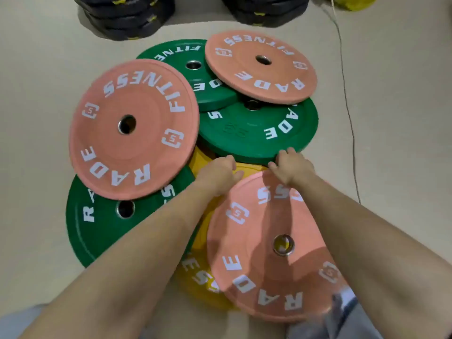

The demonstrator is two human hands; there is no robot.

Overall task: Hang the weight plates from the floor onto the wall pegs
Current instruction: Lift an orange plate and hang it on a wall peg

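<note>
Several coloured weight plates lie in an overlapping heap on the floor. A green plate (244, 133) sits mid-pile under a far pink plate (261, 67). My right hand (292, 167) holds its near rim, fingers on top and thumb below. My left hand (217, 174) curls into the gap under the same rim, fingertips hidden. A near pink plate (269, 253) lies under my forearms on a yellow plate (195, 277). A large pink plate (132, 128) rests tilted at left over another green plate (102, 223). No wall pegs are in view.
A third green plate (186, 64) lies at the back of the heap. Two stacks of black plates (127, 15) (266, 11) stand beyond it. A thin cable (347, 106) runs down the floor on the right, and a yellow object (354, 2) sits at the top right corner.
</note>
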